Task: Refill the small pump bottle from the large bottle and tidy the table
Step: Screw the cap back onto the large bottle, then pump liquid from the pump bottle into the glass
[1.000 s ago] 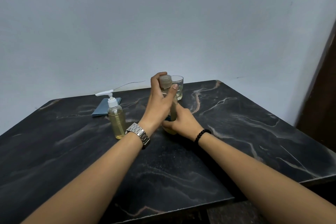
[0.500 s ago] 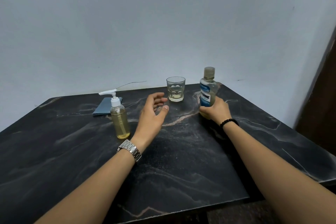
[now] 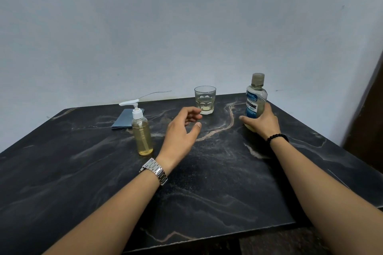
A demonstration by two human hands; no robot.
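The right hand (image 3: 262, 123) gripped the capped large bottle (image 3: 255, 101), upright at the far right of the table (image 3: 217, 192). The left hand (image 3: 180, 132) hovered loosely open, holding nothing, near the glass (image 3: 204, 100). The small pump bottle (image 3: 142, 130) stood full, so tidying seemed in hand; next, probably clearing the glass.

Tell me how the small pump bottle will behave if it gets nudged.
The small pump bottle looks tall and narrow, so it probably tips rather than slides. Nearly full of yellow liquid, it likely feels fairly heavy for its size. Its smooth clear wall may be slippery.
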